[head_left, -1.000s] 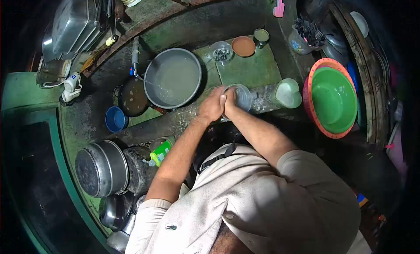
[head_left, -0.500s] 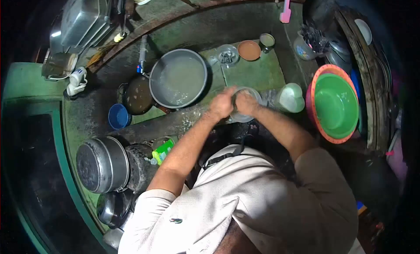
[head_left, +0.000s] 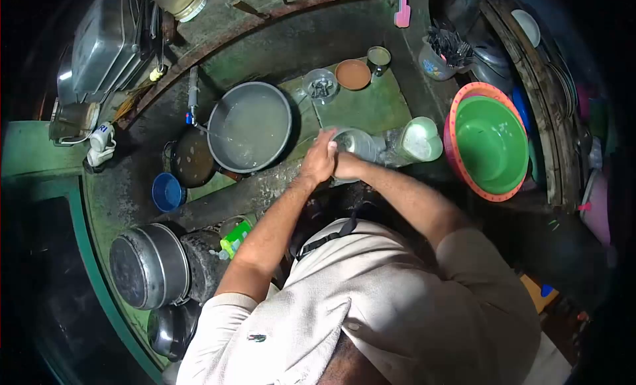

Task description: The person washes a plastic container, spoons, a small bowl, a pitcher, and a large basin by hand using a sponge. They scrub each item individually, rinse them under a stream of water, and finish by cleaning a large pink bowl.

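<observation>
A clear plastic container (head_left: 358, 144) rests tilted at the low ledge in front of me, its round mouth visible. My left hand (head_left: 319, 160) is closed against its left side, thumb up. My right hand (head_left: 347, 166) presses at its near side, close to the left palm; its fingertips are hidden. Just to the right stands a whitish translucent jug (head_left: 421, 140). Beyond the hands are a clear bowl (head_left: 320, 87) with dark pieces inside, a brown shallow dish (head_left: 352, 75) and a metal cup (head_left: 379, 57).
A large grey basin (head_left: 285, 130) of cloudy water sits left under a tap (head_left: 192, 114), beside a dark pan (head_left: 192, 161) and blue mug (head_left: 168, 191). At right is a green tub (head_left: 490, 153) with an orange rim. Metal pots (head_left: 149, 266) stand near-left.
My right hand has moved from over the container's mouth down to its near side, against my left hand. The container's mouth now shows more. The whole view has shifted slightly.
</observation>
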A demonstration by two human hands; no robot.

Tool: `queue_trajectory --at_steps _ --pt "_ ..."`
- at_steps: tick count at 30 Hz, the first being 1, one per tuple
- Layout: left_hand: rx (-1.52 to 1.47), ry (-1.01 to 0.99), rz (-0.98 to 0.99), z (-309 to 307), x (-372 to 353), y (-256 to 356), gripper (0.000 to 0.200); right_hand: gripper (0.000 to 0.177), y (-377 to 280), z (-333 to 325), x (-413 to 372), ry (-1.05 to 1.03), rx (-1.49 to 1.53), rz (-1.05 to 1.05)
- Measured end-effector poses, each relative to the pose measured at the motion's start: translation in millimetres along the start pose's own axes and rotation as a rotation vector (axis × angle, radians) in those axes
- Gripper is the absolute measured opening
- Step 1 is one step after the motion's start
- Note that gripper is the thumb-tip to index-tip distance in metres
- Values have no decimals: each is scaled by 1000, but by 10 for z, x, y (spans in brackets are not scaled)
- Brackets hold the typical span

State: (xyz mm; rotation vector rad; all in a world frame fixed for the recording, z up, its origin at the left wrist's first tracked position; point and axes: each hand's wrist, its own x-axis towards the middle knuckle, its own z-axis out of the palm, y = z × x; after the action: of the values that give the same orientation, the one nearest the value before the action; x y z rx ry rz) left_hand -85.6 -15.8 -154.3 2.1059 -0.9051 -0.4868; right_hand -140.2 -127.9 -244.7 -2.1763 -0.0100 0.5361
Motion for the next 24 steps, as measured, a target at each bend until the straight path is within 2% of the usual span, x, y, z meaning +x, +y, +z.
queue_trajectory --at_steps 1,2,3,4,6,7,9,10,11,12,13,15,16,17,18,19,21,22,23,24 --pt "40 31 81 49 3 -83 42 40 -636 -594 -556 -126 -322 138" --pt "47 29 87 -21 26 3 42 40 -324 -539 -437 33 -351 191" --pt "136 -93 -76 -107 73 169 43 40 4 -475 -294 190 -385 247" --pt "222 -211 -238 -150 126 271 44 40 75 -431 -308 196 -391 249" --pt "280 -211 -193 -98 243 168 44 41 160 -329 -365 443 -787 49" --pt "340 -219 -159 -62 270 81 44 41 208 -206 -266 448 -787 55" --pt "375 -177 -175 -5 326 -69 42 45 188 4 38 153 -182 217" --pt "411 -135 -198 -37 369 -58 40 48 68 -105 69 -38 82 333" --pt "235 -385 -472 -128 437 -81 46 51 -42 -198 66 -234 355 443" --pt "123 -422 -530 -215 414 -50 45 58 -728 -663 -400 -288 282 503" --pt "10 -454 -588 -272 383 -12 45 61 -184 -360 -179 -203 154 -156" --pt "149 -318 -385 -42 348 -454 46 57 -751 -756 -558 -468 -455 69" --pt "76 -362 -587 -305 270 215 43 42 -825 -928 -783 -426 -463 -43" --pt "80 -362 -582 -213 204 78 43 42 -767 -954 -823 -420 -462 -42" --pt "213 -84 -174 -60 161 -178 42 36 -713 -981 -841 -369 -500 -69" --pt "333 195 242 -63 126 -131 41 33 -737 -1053 -882 -313 -539 -96" --pt "430 -171 424 -245 -35 137 42 32 -516 -1137 -857 -108 -496 -170" --pt "507 -291 453 -233 -82 231 43 33 -557 -1256 -921 -47 -445 -171" --pt "540 -277 435 -223 -116 329 39 34 -605 -1367 -985 13 -394 -173" --pt "610 -368 356 -208 -58 387 37 39 -561 -1368 -965 167 -380 -289"
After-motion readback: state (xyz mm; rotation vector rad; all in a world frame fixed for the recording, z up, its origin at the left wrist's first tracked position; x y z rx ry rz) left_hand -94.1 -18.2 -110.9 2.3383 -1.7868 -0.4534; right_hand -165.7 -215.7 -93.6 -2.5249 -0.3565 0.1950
